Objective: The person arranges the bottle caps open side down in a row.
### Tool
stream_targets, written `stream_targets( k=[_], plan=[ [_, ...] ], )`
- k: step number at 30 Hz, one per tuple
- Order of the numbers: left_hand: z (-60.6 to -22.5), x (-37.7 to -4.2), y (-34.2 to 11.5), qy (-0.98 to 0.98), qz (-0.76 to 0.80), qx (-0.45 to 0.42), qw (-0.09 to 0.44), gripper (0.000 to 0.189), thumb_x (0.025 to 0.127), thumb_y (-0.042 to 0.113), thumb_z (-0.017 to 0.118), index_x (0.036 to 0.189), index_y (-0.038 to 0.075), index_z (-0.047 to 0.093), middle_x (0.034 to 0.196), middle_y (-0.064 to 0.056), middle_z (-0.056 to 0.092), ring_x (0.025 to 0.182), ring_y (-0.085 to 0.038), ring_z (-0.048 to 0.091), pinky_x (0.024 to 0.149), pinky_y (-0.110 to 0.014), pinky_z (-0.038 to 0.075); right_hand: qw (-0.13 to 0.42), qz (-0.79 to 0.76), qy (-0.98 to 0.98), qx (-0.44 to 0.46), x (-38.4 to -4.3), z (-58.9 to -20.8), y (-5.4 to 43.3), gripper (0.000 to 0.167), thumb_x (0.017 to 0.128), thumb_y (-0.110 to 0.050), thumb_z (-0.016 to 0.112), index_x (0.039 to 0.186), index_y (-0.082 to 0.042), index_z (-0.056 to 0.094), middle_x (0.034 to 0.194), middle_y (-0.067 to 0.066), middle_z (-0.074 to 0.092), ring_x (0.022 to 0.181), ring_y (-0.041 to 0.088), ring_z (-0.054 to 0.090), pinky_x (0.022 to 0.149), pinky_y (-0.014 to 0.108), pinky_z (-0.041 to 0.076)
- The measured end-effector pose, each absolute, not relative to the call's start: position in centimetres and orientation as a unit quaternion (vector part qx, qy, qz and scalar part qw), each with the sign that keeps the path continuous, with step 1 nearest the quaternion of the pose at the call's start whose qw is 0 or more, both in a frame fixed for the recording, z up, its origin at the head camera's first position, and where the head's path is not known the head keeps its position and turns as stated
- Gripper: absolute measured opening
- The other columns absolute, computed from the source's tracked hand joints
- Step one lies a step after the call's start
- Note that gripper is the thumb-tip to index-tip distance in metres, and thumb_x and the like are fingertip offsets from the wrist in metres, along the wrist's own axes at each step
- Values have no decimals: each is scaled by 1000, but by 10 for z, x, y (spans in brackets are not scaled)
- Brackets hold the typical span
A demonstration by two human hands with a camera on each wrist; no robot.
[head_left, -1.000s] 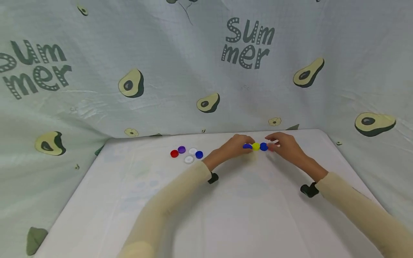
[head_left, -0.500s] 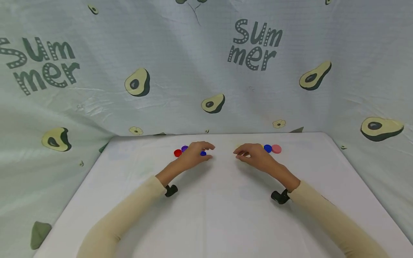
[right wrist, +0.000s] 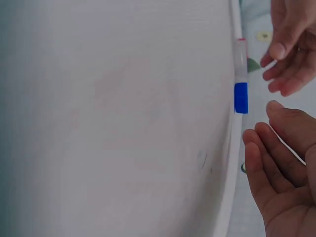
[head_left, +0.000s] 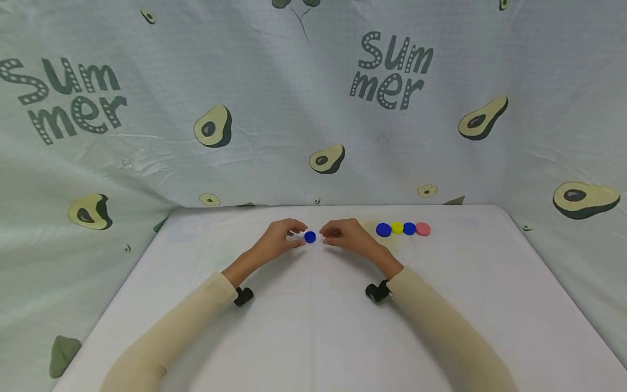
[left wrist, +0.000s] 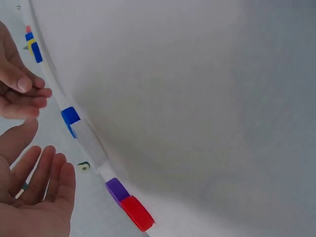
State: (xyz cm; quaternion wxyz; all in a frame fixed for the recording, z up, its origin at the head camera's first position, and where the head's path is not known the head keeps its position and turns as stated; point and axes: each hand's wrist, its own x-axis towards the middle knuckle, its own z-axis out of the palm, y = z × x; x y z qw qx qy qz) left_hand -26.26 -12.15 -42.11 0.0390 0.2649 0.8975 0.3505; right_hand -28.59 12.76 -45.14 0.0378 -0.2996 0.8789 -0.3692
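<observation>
A round blue bottle cap (head_left: 310,237) lies on the table between my two hands. My left hand (head_left: 276,239) is just left of it, thumb and fingers apart and holding nothing. Facing it from the right is my right hand (head_left: 350,237), fingers loosely bent, fingertips near the cap. The left wrist view shows white caps (left wrist: 90,143) beside the blue one, then a purple cap (left wrist: 117,190) and a red cap (left wrist: 137,213); in the head view the left hand hides these.
To the right, a row holds a larger blue cap (head_left: 383,230), a yellow cap (head_left: 397,228), another blue cap (head_left: 409,228) and a pink cap (head_left: 423,229). Behind the white table (head_left: 313,326) hangs a printed cloth (head_left: 274,109).
Both hands have let go of the row of caps on the right and moved left. They now stand on either side of the single blue cap.
</observation>
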Motion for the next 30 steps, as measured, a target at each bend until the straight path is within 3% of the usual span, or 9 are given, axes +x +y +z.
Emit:
stream_targets(
  k=[9, 16, 30],
  plan=[
    [-425, -278, -114, 911, 321, 252, 52, 31, 91, 5, 76, 119, -4, 69, 113, -16, 71, 105, -28, 67, 92, -40, 57, 55, -391, 875, -278, -300, -452, 109, 27, 90, -11, 79, 116, -4, 75, 102, 6, 77, 93, 15, 74, 84, 26, 59],
    [-427, -283, -111, 911, 321, 255, 47, 27, 87, -1, 78, 111, -9, 69, 99, -17, 72, 93, -27, 69, 84, -35, 59, 65, -384, 888, -245, -303, -451, 100, 30, 85, -10, 83, 114, -3, 76, 104, 8, 77, 92, 15, 74, 82, 25, 59],
    [-428, -286, -104, 917, 310, 244, 52, 21, 85, 1, 81, 104, -5, 74, 91, -13, 69, 85, -21, 64, 76, -28, 55, 50, -350, 898, -261, -306, -449, 95, 24, 80, -15, 88, 101, -8, 79, 90, 0, 77, 79, 8, 69, 73, 22, 56]
  ],
)
